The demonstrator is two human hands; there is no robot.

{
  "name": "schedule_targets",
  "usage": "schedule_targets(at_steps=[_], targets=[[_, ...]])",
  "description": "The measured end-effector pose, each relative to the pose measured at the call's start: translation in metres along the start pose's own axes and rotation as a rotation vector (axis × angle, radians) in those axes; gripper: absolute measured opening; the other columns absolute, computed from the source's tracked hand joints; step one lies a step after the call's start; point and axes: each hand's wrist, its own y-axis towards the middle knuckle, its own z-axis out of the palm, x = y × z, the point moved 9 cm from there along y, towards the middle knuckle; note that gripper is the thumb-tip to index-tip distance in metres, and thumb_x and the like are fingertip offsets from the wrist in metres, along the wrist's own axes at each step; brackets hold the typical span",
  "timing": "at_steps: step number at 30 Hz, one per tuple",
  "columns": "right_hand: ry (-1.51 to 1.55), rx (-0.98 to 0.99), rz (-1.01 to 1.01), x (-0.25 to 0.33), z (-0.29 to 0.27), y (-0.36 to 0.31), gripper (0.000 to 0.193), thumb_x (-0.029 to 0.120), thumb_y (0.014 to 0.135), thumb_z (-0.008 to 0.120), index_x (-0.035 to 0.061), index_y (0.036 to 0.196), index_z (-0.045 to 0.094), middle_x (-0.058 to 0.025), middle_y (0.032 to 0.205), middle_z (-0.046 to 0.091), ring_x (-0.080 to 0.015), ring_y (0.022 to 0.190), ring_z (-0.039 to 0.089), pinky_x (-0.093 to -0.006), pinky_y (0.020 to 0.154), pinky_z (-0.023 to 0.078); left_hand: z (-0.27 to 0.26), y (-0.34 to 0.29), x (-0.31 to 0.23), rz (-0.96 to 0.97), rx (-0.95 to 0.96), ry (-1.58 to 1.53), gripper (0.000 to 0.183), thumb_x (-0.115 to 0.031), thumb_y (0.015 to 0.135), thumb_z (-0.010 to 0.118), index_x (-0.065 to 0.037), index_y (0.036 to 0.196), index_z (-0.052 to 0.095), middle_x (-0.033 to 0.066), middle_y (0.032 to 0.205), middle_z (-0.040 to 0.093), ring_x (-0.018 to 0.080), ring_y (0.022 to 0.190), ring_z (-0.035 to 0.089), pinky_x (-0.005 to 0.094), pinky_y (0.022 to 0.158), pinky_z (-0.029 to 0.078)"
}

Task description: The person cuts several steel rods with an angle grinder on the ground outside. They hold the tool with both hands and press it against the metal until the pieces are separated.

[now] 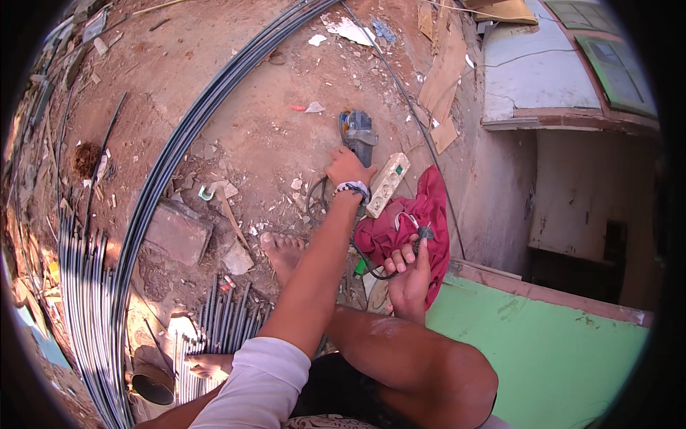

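My left hand [349, 167] reaches forward and is closed on the near end of a blue and black angle grinder [359, 132] lying on the dirt. In my right hand [410, 275], a dark power plug [426, 234] is pinched between thumb and fingers, and its black cable [371, 269] loops down beside the hand. A white power strip [388, 186] with several sockets lies between the grinder and a crumpled dark red cloth [429, 204]. The cloth spreads out behind my right hand.
Long bundled steel rods [171, 139] curve along the left. Short cut rods [232, 314] lie near my feet, by a brick block [179, 231] and a round tin [153, 385]. A green wall [543, 350] stands close on the right. Wooden boards [441, 79] lie farther off.
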Motion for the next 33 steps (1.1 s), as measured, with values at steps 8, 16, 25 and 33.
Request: schedule_targets(at_steps=[8, 16, 25, 33], targets=[[-0.127, 0.009, -0.217, 0.013, 0.01, 0.003, 0.027, 0.036, 0.103, 0.046, 0.0105, 0.111, 0.051, 0.0049, 0.062, 0.035, -0.0055, 0.045, 0.031, -0.0232, 0.042, 0.028, -0.032, -0.003, 0.049, 0.094, 0.325, -0.632, 0.06, -0.05, 0.072, 0.067, 0.008, 0.088, 0.068, 0.0252, 0.082, 0.069, 0.0337, 0.079, 0.069, 0.0421, 0.074, 0.053], [-0.773, 0.225, 0.327, 0.042, -0.003, 0.003, 0.034, 0.036, 0.102, 0.047, 0.0074, 0.087, 0.057, 0.007, 0.053, 0.034, -0.0033, 0.042, 0.028, -0.0232, 0.037, 0.022, -0.127, -0.041, 0.086, 0.024, 0.369, -1.473, 0.047, -0.032, 0.085, 0.064, 0.0, 0.117, 0.054, 0.0107, 0.105, 0.064, 0.025, 0.098, 0.066, 0.0419, 0.083, 0.054], [-0.507, -0.011, -0.206, 0.107, -0.084, 0.082, 0.036, 0.035, 0.095, 0.061, -0.0007, 0.088, 0.064, -0.0008, 0.058, 0.048, -0.0087, 0.054, 0.043, -0.0308, 0.05, 0.036, -0.226, -0.062, 0.148, 0.115, 0.691, -1.844, 0.058, -0.031, 0.083, 0.062, 0.004, 0.127, 0.047, 0.027, 0.127, 0.057, 0.0376, 0.108, 0.064, 0.0485, 0.091, 0.054], [-1.215, -0.232, -0.43, 0.195, -0.116, 0.086, 0.036, 0.035, 0.092, 0.063, -0.0004, 0.09, 0.066, -0.0079, 0.063, 0.053, -0.0178, 0.059, 0.051, -0.0354, 0.055, 0.04, -0.268, -0.091, 0.205, 0.031, 0.279, -1.775, 0.058, -0.037, 0.088, 0.055, 0.005, 0.127, 0.047, 0.0236, 0.112, 0.066, 0.0322, 0.106, 0.065, 0.0413, 0.093, 0.052]])
